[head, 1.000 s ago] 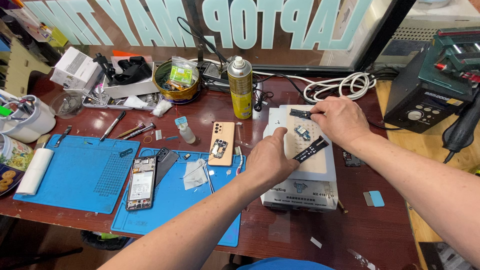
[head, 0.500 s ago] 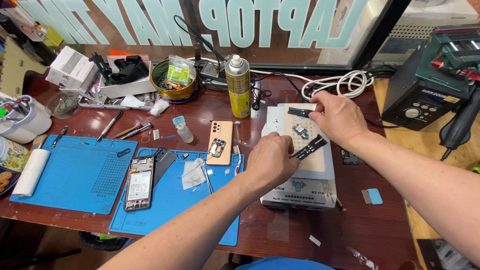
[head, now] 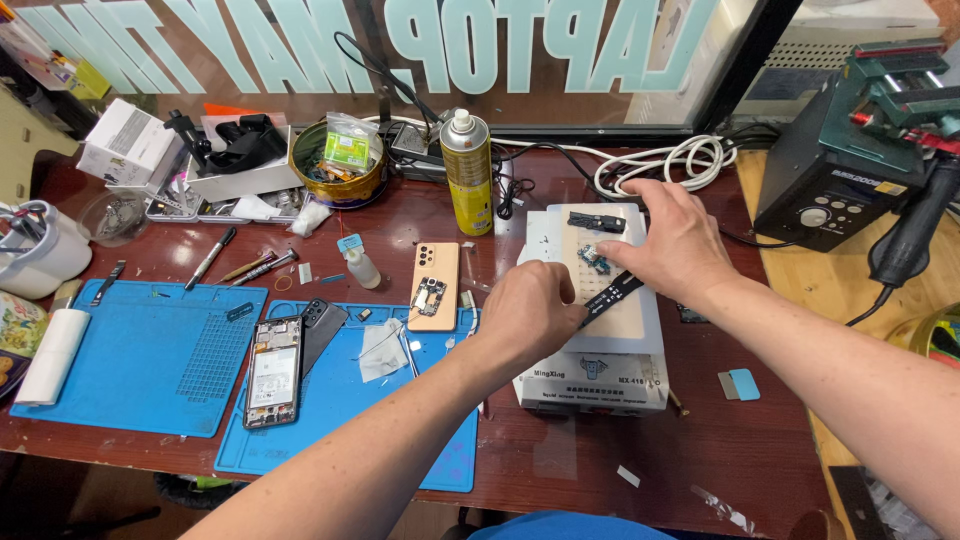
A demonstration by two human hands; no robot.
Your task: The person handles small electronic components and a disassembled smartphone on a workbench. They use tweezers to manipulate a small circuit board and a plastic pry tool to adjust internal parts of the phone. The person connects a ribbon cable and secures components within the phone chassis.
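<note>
Black strip (head: 612, 294) — between both hands' fingers (head: 640, 262)

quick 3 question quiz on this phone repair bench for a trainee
1. True or false: both hands rest over the white heating plate.
2. What lies between the left hand and the right hand? A) a black strip part B) a screwdriver C) a roll of tape
3. What stands upright behind the tan phone back cover?

Key
1. True.
2. A, the black strip part.
3. The yellow spray can.
</note>
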